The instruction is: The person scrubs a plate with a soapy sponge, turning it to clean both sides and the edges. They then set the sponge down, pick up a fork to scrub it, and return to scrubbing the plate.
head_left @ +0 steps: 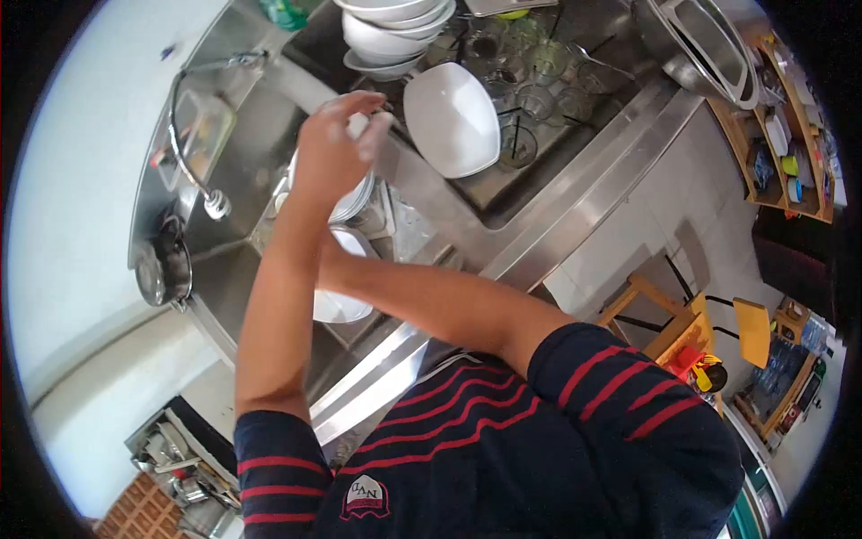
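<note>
My left hand [346,135] is raised over the sink divider, left of a white squarish bowl [452,119]. Its fingers are curled and blurred around something small and whitish, too smeared to name. My right forearm crosses beneath the left one, and most of my right hand [327,267] is hidden behind the left forearm. That hand is beside a white plate [346,301] in the lower basin. More stacked white plates [357,202] show partly behind my left wrist. A stack of white bowls [386,38] stands above my left hand.
Several glasses [539,101] fill the upper basin. A flexible faucet [175,135] hangs at the left, above a metal pot [163,269]. Large metal basins [700,49] stand at the upper right. The steel counter edge [597,193] runs diagonally, with a wooden chair [660,332] beyond it.
</note>
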Demonstrator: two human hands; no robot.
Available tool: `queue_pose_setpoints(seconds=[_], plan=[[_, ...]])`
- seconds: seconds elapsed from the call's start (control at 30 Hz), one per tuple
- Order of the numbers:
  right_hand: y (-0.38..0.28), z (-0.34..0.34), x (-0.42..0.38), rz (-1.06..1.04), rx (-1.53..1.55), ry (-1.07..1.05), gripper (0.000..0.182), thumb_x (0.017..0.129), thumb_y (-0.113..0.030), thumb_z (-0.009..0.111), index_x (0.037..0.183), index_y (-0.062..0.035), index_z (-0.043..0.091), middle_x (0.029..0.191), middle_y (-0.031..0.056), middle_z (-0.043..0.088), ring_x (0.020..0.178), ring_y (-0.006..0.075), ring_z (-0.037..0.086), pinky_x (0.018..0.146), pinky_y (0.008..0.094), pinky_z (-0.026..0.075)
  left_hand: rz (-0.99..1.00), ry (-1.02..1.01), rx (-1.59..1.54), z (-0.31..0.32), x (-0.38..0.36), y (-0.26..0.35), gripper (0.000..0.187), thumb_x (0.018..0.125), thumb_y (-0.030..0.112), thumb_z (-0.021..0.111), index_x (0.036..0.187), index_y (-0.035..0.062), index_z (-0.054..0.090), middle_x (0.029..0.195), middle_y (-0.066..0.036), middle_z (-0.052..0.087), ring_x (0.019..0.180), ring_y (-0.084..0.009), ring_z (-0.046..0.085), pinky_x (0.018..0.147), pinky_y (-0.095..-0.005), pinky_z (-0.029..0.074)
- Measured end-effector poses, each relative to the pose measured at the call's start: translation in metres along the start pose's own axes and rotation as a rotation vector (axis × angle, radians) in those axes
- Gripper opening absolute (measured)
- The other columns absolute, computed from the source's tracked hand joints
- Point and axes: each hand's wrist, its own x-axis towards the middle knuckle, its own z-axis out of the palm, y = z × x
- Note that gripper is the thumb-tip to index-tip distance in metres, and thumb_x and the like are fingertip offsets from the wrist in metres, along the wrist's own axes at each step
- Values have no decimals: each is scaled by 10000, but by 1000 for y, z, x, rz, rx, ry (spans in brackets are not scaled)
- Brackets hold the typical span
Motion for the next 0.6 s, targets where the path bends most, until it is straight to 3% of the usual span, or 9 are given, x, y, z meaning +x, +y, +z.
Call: queue_pose_setpoints(seconds=[0.1, 0.17, 0.23, 0.3, 0.33, 0.4, 0.43, 0.57, 0.6], plan=[[20, 12, -8, -190, -125, -117, 367, 931, -315, 565, 1229, -100, 564, 1181, 99, 618, 1110, 228, 546, 981, 409, 409, -23, -332, 325, 66, 56, -32, 406, 830, 317, 668, 1125, 36, 669, 1130, -182, 666, 1076, -339, 625, 924, -408, 483], [17, 18, -11, -273, -196, -182, 351, 971, -307, 530, 1257, -104, 545, 1191, 91, 612, 1109, 217, 540, 988, 398, 404, -36, -433, 438, 111, 77, -57, 459, 823, 328, 647, 1167, 23, 636, 1136, -191, 659, 1070, -339, 626, 933, -406, 482], [18, 21, -19, -215, -127, -193, 332, 974, -308, 526, 1236, -105, 549, 1172, 87, 613, 1091, 213, 545, 970, 393, 414, -56, -539, 550, 133, 100, -63, 513, 817, 339, 627, 1210, 9, 603, 1142, -200, 653, 1064, -339, 627, 942, -404, 482], [17, 22, -28, -119, -10, -198, 313, 977, -308, 521, 1214, -107, 554, 1153, 82, 614, 1073, 210, 551, 952, 387, 424, -234, -875, 746, 148, 121, -66, 560, 818, 281, 603, 1293, -7, 527, 1194, -208, 629, 1097, -345, 614, 947, -421, 482], [16, 21, -32, -63, 56, -196, 304, 979, -309, 519, 1203, -107, 556, 1143, 80, 614, 1065, 208, 553, 943, 385, 429, -229, -888, 744, 157, 123, -75, 560, 818, 281, 603, 1293, -7, 527, 1194, -208, 629, 1097, -345, 614, 947, -421, 482], [13, 22, -41, 30, 183, -196, 287, 982, -309, 514, 1182, -109, 561, 1123, 75, 615, 1047, 205, 559, 925, 379, 439, -179, -643, 710, 161, 121, -85, 479, 819, 232, 576, 1246, 14, 573, 1166, -197, 645, 1083, -350, 622, 937, -438, 495], [13, 23, -44, 68, 242, -194, 279, 983, -310, 512, 1171, -110, 563, 1114, 73, 615, 1038, 203, 561, 916, 376, 444, -292, -458, 608, 164, 112, -89, 379, 825, 206, 567, 1158, 38, 632, 1118, -188, 667, 1063, -344, 637, 916, -440, 514], [20, 28, -46, 191, 438, -186, 252, 990, -311, 502, 1127, -113, 573, 1075, 63, 617, 1002, 196, 572, 879, 365, 463, -258, -493, 665, 153, 119, -88, 307, 839, 203, 575, 1102, 73, 663, 1101, -180, 673, 1055, -353, 640, 901, -436, 523], [22, 29, -42, 213, 473, -183, 246, 991, -311, 500, 1117, -113, 575, 1065, 61, 617, 993, 194, 575, 870, 362, 468, -346, -522, 665, 150, 121, -84, 303, 840, 203, 581, 1102, 73, 661, 1099, -181, 673, 1052, -351, 641, 894, -437, 525]])
